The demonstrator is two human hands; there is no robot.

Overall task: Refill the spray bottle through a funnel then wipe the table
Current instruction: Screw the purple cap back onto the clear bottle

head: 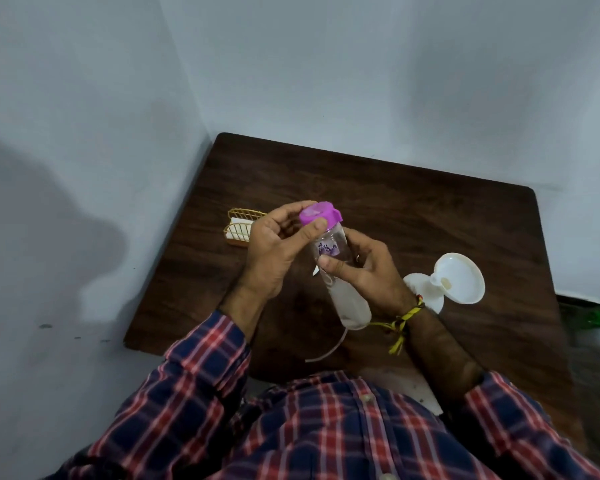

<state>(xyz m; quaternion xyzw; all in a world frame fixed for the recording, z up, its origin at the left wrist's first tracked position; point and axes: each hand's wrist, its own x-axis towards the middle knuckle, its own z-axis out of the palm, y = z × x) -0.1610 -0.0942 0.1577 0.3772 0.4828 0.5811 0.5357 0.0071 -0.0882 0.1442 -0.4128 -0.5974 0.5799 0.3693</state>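
Purple-capped clear bottle (329, 251) gripped by both hands, left (278, 251) on cap, right (364, 271) around body.

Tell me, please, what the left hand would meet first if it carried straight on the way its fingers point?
Probably the purple plastic cap of the clear bottle, which the left hand already touches with its thumb; depth is unclear.

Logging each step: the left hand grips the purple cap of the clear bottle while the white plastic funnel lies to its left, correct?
Not quite. In the head view the white plastic funnel lies to the right of the clear bottle; the left hand does grip the purple cap.
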